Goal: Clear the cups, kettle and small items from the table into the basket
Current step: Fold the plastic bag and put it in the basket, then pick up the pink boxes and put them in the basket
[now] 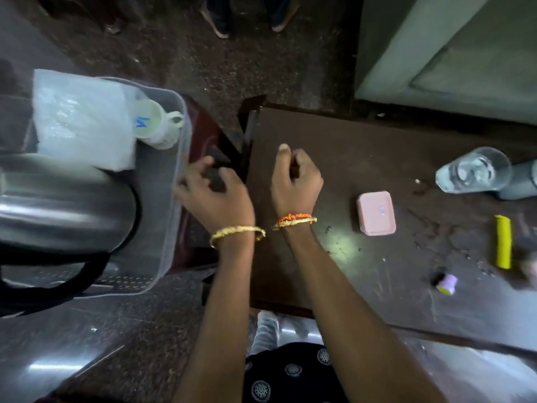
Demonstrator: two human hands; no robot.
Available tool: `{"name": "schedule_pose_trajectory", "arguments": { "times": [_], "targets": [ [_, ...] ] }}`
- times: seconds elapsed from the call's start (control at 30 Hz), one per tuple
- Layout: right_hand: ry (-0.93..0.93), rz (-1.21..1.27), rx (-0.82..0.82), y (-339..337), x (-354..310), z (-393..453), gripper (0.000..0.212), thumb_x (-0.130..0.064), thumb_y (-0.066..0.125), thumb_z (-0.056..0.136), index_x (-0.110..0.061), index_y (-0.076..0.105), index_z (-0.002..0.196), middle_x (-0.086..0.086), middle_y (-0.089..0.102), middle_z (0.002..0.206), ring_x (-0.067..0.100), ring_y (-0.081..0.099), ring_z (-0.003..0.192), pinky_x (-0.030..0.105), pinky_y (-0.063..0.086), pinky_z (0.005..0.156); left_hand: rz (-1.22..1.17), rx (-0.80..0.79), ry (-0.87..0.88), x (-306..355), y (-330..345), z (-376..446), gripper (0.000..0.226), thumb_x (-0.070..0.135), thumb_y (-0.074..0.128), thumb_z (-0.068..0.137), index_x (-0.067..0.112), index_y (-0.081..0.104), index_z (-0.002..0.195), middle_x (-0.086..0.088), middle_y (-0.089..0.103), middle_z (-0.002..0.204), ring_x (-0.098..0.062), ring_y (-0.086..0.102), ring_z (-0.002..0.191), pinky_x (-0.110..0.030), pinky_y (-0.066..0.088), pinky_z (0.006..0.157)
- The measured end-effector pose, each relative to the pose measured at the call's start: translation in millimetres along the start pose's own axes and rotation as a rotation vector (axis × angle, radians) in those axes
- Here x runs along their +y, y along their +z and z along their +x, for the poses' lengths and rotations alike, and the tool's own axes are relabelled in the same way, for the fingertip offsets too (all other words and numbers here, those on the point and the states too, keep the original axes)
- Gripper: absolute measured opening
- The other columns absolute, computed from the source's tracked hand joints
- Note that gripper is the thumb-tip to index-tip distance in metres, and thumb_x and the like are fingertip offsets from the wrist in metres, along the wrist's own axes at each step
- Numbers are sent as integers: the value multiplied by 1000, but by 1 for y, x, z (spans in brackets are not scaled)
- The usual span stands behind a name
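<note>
A grey plastic basket [174, 199] stands left of the table and holds a steel kettle [64, 205], a white cup [157, 126] and a clear plastic bag [81, 120]. My left hand [215, 193] hovers by the basket's right rim with its fingers spread and nothing in it. Over the left end of the dark table [334, 135], my right hand [295, 181] is loosely curled, with nothing visible inside. On the table lie a pink box [376, 213], a clear glass [473, 170], a yellow stick [503, 242] and a small purple spool [446, 282].
The basket rests on a dark red seat [203, 135] beside the table's black metal frame [250, 135]. A grey object [521, 181] stands behind the glass. Another person's feet [247, 18] are on the floor beyond. A green wall [450, 53] rises at the upper right.
</note>
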State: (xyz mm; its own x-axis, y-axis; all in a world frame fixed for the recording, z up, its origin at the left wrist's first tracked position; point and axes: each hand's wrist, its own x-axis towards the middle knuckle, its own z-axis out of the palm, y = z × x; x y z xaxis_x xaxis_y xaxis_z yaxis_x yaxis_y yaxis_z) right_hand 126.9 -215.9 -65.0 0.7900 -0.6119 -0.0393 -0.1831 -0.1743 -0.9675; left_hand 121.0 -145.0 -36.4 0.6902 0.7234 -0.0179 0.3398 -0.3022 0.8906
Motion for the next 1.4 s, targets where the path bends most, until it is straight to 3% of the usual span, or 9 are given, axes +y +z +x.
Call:
{"name": "schedule_pose_trajectory", "arguments": {
  "times": [0.07, 0.23, 0.37, 0.47, 0.73, 0.87, 0.93, 1.03, 1.4],
  "targets": [
    [-8, -64, 98, -29, 17, -2, 40, -19, 52, 89, -13, 35, 54, -3, 29, 45, 10, 29, 47, 15, 25, 45, 35, -192, 88, -8, 13, -45, 21, 5, 57, 81, 3, 65, 100, -13, 60, 103, -20, 57, 90, -14, 43, 81],
    [141, -167, 200, -105, 70, -15, 38, -19, 51, 88, -17, 34, 53, -2, 31, 45, 15, 31, 48, 30, 27, 49, 169, -616, -8, -41, 43, -114, 16, 11, 53, 89, 5, 63, 100, -13, 70, 96, -25, 65, 90, -20, 43, 77],
    [161, -250, 294, -168, 104, -25, 39, -18, 50, 85, -21, 30, 53, -11, 24, 42, 4, 33, 42, 12, 23, 43, 347, -822, -60, -60, 62, -161, 24, 24, 54, 91, 6, 61, 105, -13, 70, 100, -25, 64, 91, -23, 42, 76],
    [239, -301, 397, -218, 127, -27, 47, -17, 53, 87, -27, 26, 50, -9, 23, 42, 8, 31, 43, 17, 22, 43, 417, -910, -148, -65, 80, -185, 36, 34, 55, 90, 6, 57, 113, -12, 67, 110, -25, 63, 98, -25, 41, 78],
    [540, -268, 746, -338, 171, 13, 48, -20, 55, 90, -19, 29, 50, -3, 34, 46, 12, 32, 54, 29, 25, 55, 421, -781, -465, -66, 131, -217, 37, 29, 60, 86, -2, 60, 107, -25, 68, 108, -39, 65, 101, -54, 49, 96],
    [810, 12, 911, -376, 186, 47, 37, -26, 53, 89, -17, 36, 57, 11, 51, 59, 26, 51, 56, 34, 46, 54, 384, -725, -584, -63, 139, -233, 33, 21, 57, 88, -4, 61, 109, -18, 69, 102, -22, 65, 81, -43, 53, 92],
    [914, 316, 990, -395, 193, 62, 31, -28, 53, 90, -16, 40, 65, 6, 48, 57, 16, 46, 45, 21, 41, 37, 318, -690, -598, -62, 139, -245, 30, 19, 55, 90, -5, 58, 108, -16, 66, 97, -20, 64, 77, -41, 54, 88],
    [913, 688, 1026, -414, 197, 79, 32, -30, 56, 91, -13, 39, 69, 3, 35, 57, 13, 35, 43, 19, 37, 40, 221, -631, -574, -60, 136, -262, 24, 17, 53, 91, -2, 53, 106, -14, 63, 96, -20, 65, 77, -33, 55, 76],
    [962, 702, 944, -430, 197, 92, 28, -20, 52, 92, -12, 46, 66, 3, 48, 61, 13, 47, 51, 22, 45, 49, 239, -586, -335, -70, 147, -281, 15, 20, 52, 93, 8, 50, 102, -20, 66, 113, -19, 67, 86, -24, 55, 67]
  ]
}}
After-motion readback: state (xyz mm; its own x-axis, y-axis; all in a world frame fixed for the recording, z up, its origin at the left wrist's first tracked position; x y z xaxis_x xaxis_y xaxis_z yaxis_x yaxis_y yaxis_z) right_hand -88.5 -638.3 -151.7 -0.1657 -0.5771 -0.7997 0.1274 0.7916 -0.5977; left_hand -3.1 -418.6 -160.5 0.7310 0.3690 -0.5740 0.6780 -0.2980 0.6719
